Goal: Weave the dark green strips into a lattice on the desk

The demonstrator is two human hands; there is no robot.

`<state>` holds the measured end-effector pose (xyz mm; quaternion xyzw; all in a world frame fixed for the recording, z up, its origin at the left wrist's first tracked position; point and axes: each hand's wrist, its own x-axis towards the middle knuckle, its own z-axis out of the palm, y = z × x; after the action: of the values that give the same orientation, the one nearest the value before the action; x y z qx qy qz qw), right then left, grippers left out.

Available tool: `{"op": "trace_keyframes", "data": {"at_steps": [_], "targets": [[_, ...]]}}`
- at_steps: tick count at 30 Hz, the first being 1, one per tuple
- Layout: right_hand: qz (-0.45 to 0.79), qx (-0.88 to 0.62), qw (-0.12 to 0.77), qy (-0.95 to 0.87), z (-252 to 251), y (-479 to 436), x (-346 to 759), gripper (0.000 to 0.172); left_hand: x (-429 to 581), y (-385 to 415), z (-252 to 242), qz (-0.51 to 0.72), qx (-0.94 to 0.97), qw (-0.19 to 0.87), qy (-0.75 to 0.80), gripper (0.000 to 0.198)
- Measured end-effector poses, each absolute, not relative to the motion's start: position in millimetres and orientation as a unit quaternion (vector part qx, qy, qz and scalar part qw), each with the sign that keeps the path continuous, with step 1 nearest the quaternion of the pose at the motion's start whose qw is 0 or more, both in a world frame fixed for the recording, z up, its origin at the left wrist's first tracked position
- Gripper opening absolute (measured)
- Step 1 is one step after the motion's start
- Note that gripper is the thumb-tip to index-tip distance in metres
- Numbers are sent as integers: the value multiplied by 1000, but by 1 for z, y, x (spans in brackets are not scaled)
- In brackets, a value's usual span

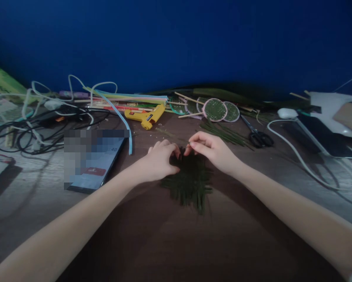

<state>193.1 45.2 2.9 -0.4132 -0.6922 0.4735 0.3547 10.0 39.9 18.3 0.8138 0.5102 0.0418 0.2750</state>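
A small mat of woven dark green leaf strips (190,182) lies on the brown table, its loose strip ends fanning out toward me. My left hand (161,159) is curled at the mat's upper left edge, thumb and fingers closed on it. At the upper edge, my right hand (209,150) is pinched, its fingertips on a leaf strip that is mostly hidden. Just beyond my right hand lie several loose green leaf strips (225,134).
A phone (96,162) lies left, near a blue strip (120,115) and a yellow glue gun (146,116). Behind are round woven fans (215,109). Black scissors (260,138) and a white cable (299,156) are right; tangled cables (31,129) lie far left.
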Motion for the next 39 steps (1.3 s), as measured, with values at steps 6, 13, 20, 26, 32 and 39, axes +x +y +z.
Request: {"op": "trace_keyframes", "data": {"at_steps": [6,13,20,26,32,39], "targets": [[438,-501,286,-689,11,50,205,12,12,37,20,46,818,251,515,21],[463,-506,118,-718,26,52,216,11,14,34,21,59,835,211,504,15],[478,-486,64,-729,23,53,217,15,12,37,15,73,828,228,507,18],[467,-486,33,-738,24,52,218,17,11,37,14,93,820,236,513,22],[431,-502,-8,-750,30,51,216,17,10,36,11,111,812,273,505,24],[402,-522,-21,-752,34,47,215,17,10,36,11,107,814,269,504,21]]}}
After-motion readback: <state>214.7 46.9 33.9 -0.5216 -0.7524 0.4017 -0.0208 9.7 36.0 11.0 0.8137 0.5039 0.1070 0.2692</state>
